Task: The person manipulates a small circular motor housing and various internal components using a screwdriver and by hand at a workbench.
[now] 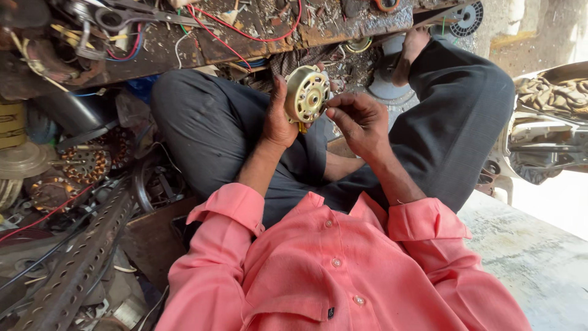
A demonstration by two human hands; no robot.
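My left hand (278, 116) grips a round brass-coloured motor end cover (306, 95) with holes around a central bearing, held up in front of my crossed legs. My right hand (358, 122) is beside it on the right, fingers curled, fingertips touching the cover's right rim. I cannot tell whether the right fingers pinch a small part. Both forearms come out of rolled pink shirt sleeves.
A cluttered wooden workbench (245, 30) with red wires and tools runs across the top. Copper-wound stators (86, 162) and a perforated metal angle bar (79, 263) lie at the left. A concrete slab (533, 257) is at the right, and a metal tray of scrap (551, 92) above it.
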